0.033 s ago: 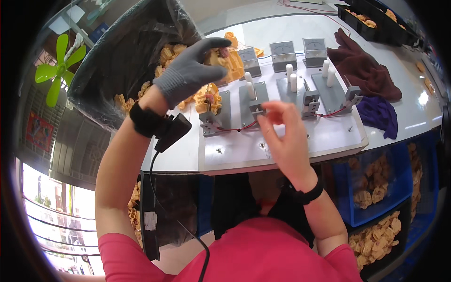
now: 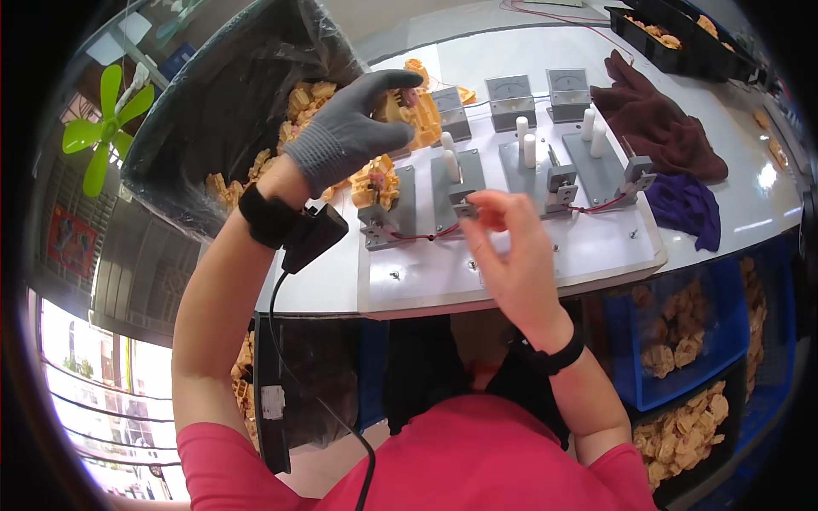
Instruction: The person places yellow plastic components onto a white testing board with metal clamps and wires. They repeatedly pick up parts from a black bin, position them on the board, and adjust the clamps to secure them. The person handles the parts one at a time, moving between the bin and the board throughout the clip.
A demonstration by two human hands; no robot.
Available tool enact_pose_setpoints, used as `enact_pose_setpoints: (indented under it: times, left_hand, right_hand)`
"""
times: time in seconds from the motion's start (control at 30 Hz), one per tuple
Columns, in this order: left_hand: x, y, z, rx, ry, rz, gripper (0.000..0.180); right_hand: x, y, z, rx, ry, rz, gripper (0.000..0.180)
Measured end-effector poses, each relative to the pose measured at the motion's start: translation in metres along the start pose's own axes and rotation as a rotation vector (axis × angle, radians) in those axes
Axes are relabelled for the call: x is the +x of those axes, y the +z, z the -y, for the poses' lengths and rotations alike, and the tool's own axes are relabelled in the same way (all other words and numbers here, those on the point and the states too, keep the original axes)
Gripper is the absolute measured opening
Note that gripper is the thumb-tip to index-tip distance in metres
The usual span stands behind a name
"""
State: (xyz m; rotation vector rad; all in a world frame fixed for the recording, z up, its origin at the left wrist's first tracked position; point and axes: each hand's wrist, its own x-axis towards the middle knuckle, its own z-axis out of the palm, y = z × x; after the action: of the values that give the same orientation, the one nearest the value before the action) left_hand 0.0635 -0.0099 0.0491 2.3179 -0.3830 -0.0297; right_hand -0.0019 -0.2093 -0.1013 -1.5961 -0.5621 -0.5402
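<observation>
My left hand (image 2: 354, 128), in a grey knit glove, reaches over a heap of yellow-orange plastic parts (image 2: 423, 119) at the back left of the board. Its thumb and forefinger are spread, with a gap between them. My bare right hand (image 2: 517, 255) is at the second fixture (image 2: 458, 175) from the left. Its fingertips are by the fixture's small grey end block (image 2: 463, 203), and the thumb stands apart below them; contact is hard to tell. One plastic part (image 2: 375, 180) with a pinkish piece sits on the leftmost fixture.
Behind the fixtures stand several grey dial meters (image 2: 509, 88); white pegs (image 2: 530, 151) rise from the plates. A plastic-lined bin (image 2: 221, 102) of parts leans at left. Brown (image 2: 665, 128) and purple cloths (image 2: 686, 204) lie at right. Blue crates (image 2: 682, 387) are below.
My right thumb has dropped slightly away from the fingertips at the end block. My left hand has shifted a little to the right over the heap.
</observation>
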Motion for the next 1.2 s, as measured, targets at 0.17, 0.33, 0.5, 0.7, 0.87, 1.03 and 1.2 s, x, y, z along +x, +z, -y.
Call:
enact_pose_setpoints:
  times: [0.17, 0.33, 0.5, 0.7, 0.87, 1.03, 1.2]
  left_hand:
    - [0.018, 0.015, 0.006, 0.035, 0.029, 0.016, 0.057]
    - [0.008, 0.022, 0.002, 0.419, 0.375, 0.04, 0.06]
    - [-0.014, 0.026, -0.01, 0.524, 0.353, 0.175, 0.064]
    - [-0.017, 0.04, 0.004, 0.556, 0.297, 0.247, 0.073]
    - [-0.018, 0.032, -0.001, 0.483, 0.259, 0.33, 0.072]
    - [-0.062, 0.005, -0.019, 0.217, 0.091, -0.088, 0.069]
    - [-0.107, -0.02, 0.067, 0.24, -0.246, -0.197, 0.064]
  right_hand:
    - [0.001, -0.003, 0.002, 0.102, 0.057, 0.061, 0.029]
    - [0.002, -0.009, -0.001, 0.17, 0.005, 0.116, 0.027]
    - [0.001, -0.01, -0.001, 0.171, -0.008, 0.111, 0.026]
    - [0.001, -0.01, 0.0, 0.172, -0.017, 0.119, 0.029]
    - [0.002, -0.007, 0.001, 0.077, -0.011, 0.093, 0.035]
    - [0.0, -0.024, 0.006, -0.114, -0.062, 0.022, 0.035]
    - [-0.001, -0.041, 0.003, -0.283, -0.062, 0.253, 0.027]
